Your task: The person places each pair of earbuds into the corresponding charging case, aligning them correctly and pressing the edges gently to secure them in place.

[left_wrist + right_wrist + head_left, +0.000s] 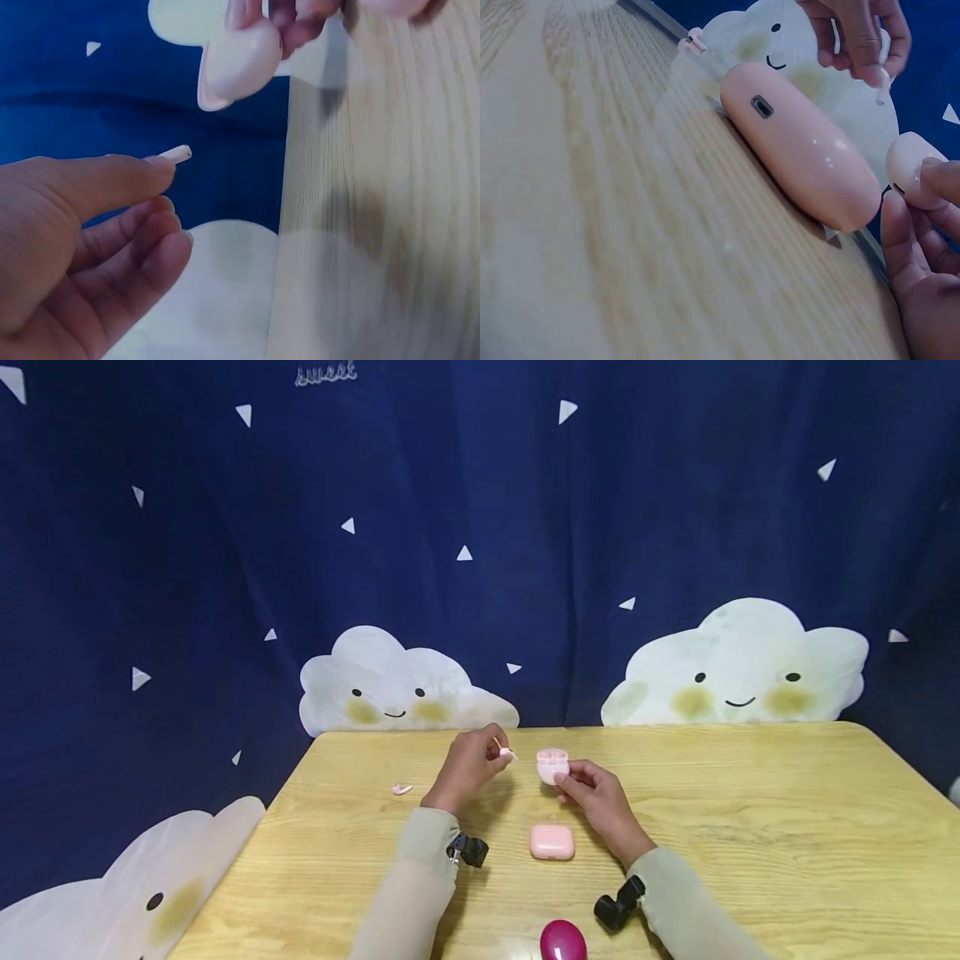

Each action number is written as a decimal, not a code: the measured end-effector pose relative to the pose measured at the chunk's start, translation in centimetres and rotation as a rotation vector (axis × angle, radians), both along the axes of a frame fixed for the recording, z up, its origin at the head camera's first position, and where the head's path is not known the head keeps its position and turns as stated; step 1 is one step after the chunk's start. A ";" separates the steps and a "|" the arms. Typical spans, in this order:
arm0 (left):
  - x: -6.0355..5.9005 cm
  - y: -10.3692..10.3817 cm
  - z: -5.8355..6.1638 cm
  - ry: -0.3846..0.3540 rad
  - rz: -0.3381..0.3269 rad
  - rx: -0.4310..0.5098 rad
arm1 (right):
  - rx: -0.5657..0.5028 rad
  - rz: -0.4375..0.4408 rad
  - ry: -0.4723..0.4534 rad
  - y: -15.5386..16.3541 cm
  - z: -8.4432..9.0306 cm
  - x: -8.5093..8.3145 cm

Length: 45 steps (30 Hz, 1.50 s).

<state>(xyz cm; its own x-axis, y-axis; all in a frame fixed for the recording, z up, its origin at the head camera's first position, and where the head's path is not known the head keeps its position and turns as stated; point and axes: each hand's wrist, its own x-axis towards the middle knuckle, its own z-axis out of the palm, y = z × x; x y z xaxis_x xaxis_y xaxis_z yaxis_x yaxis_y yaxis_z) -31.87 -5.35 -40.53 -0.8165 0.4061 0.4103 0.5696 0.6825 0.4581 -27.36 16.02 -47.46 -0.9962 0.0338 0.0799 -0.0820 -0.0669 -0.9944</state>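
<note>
My left hand [471, 766] pinches a small pale pink earbud [507, 753] between thumb and fingers; its stem pokes out past the thumb in the left wrist view. To its right, my right hand [600, 802] holds a pale pink earbud case [553, 770] with the lid up, thumb on the front. A slot shows on the underside of the held case [915, 171] in the right wrist view. A second earbud [402, 789] lies on the table left of my left hand. Between my forearms sits a closed, deeper pink case [552, 842], its port visible in the right wrist view.
Nearest to me on the wooden table [750, 827] lies a glossy magenta round case [563, 941]. A dark blue curtain [480, 485] with printed clouds hangs behind the far edge. Small black cameras [619, 903] are strapped on both sleeves.
</note>
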 end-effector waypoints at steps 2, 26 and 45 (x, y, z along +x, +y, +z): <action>-0.1 0.6 0.4 0.006 -0.005 0.018 | -0.002 -0.009 0.016 0.1 0.4 -0.2; 0.6 2.4 -1.6 0.078 -0.015 0.119 | 0.017 -0.036 0.009 -0.3 -0.9 0.1; 0.9 2.9 -1.1 0.068 0.004 0.145 | -0.014 -0.060 0.003 -0.1 -0.5 0.2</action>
